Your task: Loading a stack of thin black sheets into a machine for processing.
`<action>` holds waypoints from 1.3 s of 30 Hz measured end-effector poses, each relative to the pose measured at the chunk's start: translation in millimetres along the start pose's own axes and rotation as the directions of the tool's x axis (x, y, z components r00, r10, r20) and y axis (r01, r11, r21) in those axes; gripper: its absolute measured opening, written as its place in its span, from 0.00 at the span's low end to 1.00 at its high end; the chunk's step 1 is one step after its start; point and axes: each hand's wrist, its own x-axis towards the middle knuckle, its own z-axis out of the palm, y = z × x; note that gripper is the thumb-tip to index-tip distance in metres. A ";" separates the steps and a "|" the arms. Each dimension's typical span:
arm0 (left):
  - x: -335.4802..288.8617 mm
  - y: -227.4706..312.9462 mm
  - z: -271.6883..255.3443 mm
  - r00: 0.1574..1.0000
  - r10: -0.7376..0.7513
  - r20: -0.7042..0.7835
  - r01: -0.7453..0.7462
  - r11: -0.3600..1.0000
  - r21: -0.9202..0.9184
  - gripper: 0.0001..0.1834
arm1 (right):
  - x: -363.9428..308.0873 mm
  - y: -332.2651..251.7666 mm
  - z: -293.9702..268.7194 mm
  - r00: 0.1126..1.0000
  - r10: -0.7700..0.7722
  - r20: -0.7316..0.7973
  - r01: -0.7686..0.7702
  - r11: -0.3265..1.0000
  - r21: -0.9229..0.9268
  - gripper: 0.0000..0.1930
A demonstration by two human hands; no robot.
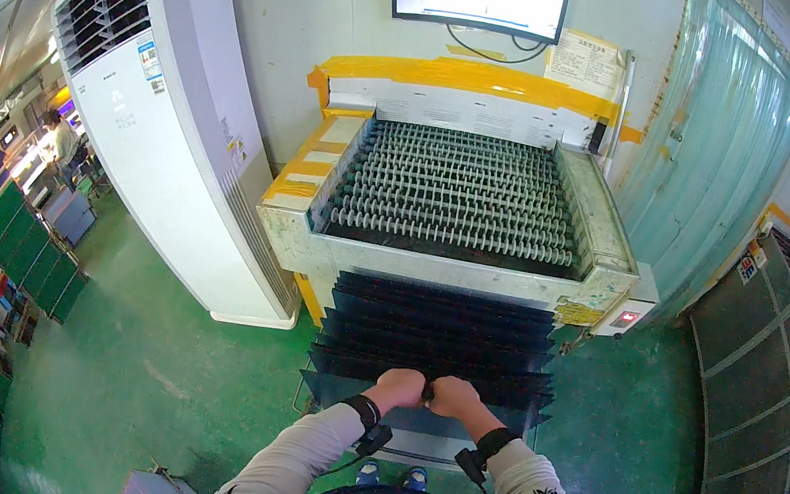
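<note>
**Dark panels [437,342] ranked before a roller conveyor [458,195]**

The panels stand in a row just below the conveyor's near edge. Over the nearest ones, the left hand [400,387] and right hand [456,398] curl close together; what they pinch, I cannot tell. Leftward stands a white air conditioner [166,114].

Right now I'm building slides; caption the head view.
Left hand and right hand close together at thin, flat, dark panels before a pale metal roller machine.

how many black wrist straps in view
2: the left strap near the left hand, the right strap near the right hand. None seem hidden at the wrists.
</note>
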 end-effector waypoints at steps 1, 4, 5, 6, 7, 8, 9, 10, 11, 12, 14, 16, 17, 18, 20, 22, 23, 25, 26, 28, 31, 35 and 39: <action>2.1 -1.3 2.6 1.000 -0.003 -0.007 0.003 1.000 0.004 0.13 | 0.9 0.8 1.3 1.000 -0.003 -0.001 0.003 1.000 0.001 0.22; 4.7 -5.0 7.5 1.000 -0.014 -0.026 0.014 1.000 0.005 0.13 | -1.6 -4.5 -3.7 1.000 0.002 0.012 -0.002 1.000 0.001 0.22; 1.3 -2.1 4.2 1.000 -0.013 -0.027 0.013 1.000 0.002 0.13 | -2.7 -4.2 -4.1 1.000 0.004 0.008 -0.004 1.000 -0.003 0.22; -1.4 0.4 1.2 0.999 -0.012 -0.029 0.012 1.000 -0.001 0.13 | -3.7 -3.9 -4.5 1.000 0.006 0.004 -0.006 1.000 -0.006 0.22; -2.5 2.1 -0.6 1.000 -0.008 -0.028 0.008 1.000 0.004 0.13 | -4.4 -3.6 -5.0 1.000 0.008 0.000 -0.008 1.000 -0.009 0.22; -4.1 3.0 -2.4 1.000 -0.005 -0.029 0.006 1.000 0.008 0.13 | -4.4 -3.6 -5.2 1.000 0.009 0.002 -0.009 1.000 -0.009 0.22; -4.8 3.5 -3.2 1.000 -0.003 -0.029 0.003 1.000 0.012 0.13 | -4.3 -3.6 -5.5 1.000 0.009 0.004 -0.009 1.000 -0.008 0.23; -4.2 3.2 -2.6 1.000 -0.003 -0.027 0.004 1.000 0.013 0.13 | -4.2 -3.6 -5.6 1.000 0.010 0.007 -0.010 1.000 -0.008 0.23; -2.9 2.0 -1.2 1.000 -0.005 -0.026 0.005 1.000 0.014 0.13 | -3.9 -4.1 -5.8 1.000 0.014 0.010 -0.014 1.000 -0.007 0.23; -1.3 0.7 0.3 1.000 -0.006 -0.025 0.007 1.000 0.014 0.13 | -3.6 -4.7 -5.9 1.000 0.017 0.013 -0.017 1.000 -0.006 0.23; 2.0 -1.4 2.5 1.000 0.000 -0.015 0.000 1.000 0.014 0.13 | -2.5 -4.4 -5.2 1.000 0.019 0.021 -0.019 1.000 -0.003 0.23; 3.9 -1.8 4.0 1.000 -0.004 -0.009 0.004 1.000 0.014 0.13 | -1.0 -2.7 -3.6 0.999 0.014 0.031 -0.014 1.000 0.000 0.23; 2.2 -0.2 2.3 1.000 -0.011 -0.008 0.011 1.000 0.013 0.13 | -0.9 -2.3 -3.5 0.999 0.015 0.034 -0.014 1.000 -0.002 0.22; 0.7 1.2 0.8 1.000 -0.019 -0.007 0.019 1.000 0.012 0.13 | -0.8 -2.0 -3.4 0.999 0.015 0.038 -0.015 1.000 -0.004 0.22; -0.7 2.4 -0.5 1.000 -0.019 -0.008 0.019 1.000 0.022 0.13 | -0.7 -1.4 -2.9 0.999 0.012 0.033 -0.012 1.000 -0.005 0.22; -2.9 3.9 -2.5 1.000 -0.019 -0.006 0.020 0.999 0.028 0.13 | -0.6 -0.5 -1.9 1.000 0.008 0.017 -0.008 1.000 -0.003 0.22; -5.2 4.8 -4.7 1.000 -0.021 -0.005 0.021 0.999 0.028 0.13 | -1.3 -1.4 -2.7 1.000 0.007 0.014 -0.007 1.000 0.001 0.22; -5.2 4.4 -4.2 1.000 -0.025 -0.004 0.025 0.999 0.024 0.13 | -2.8 -3.2 -4.3 1.000 0.006 0.010 -0.007 1.000 0.010 0.22; -3.6 4.0 -3.2 1.000 -0.026 -0.004 0.026 0.999 0.021 0.13 | -2.7 -3.3 -4.3 1.000 0.013 0.013 -0.013 1.000 0.010 0.22; -1.9 2.7 -1.6 1.000 -0.022 -0.005 0.022 1.000 0.012 0.12 | -2.5 -3.6 -4.3 0.999 0.025 0.021 -0.025 1.000 0.011 0.22; -1.9 1.5 -1.2 1.000 -0.007 -0.008 0.007 1.000 0.004 0.12 | -2.9 -3.7 -4.3 1.000 0.015 0.011 -0.015 1.000 0.006 0.21; 1.4 -1.1 3.1 1.000 0.006 -0.025 -0.006 1.000 0.022 0.12 | -1.3 -2.4 -2.4 1.000 0.020 0.010 -0.020 1.000 0.007 0.21; -0.6 -0.1 1.6 0.999 0.005 -0.033 -0.005 1.000 0.025 0.12 | -2.4 -3.6 -3.3 1.000 0.016 0.007 -0.016 1.000 0.012 0.20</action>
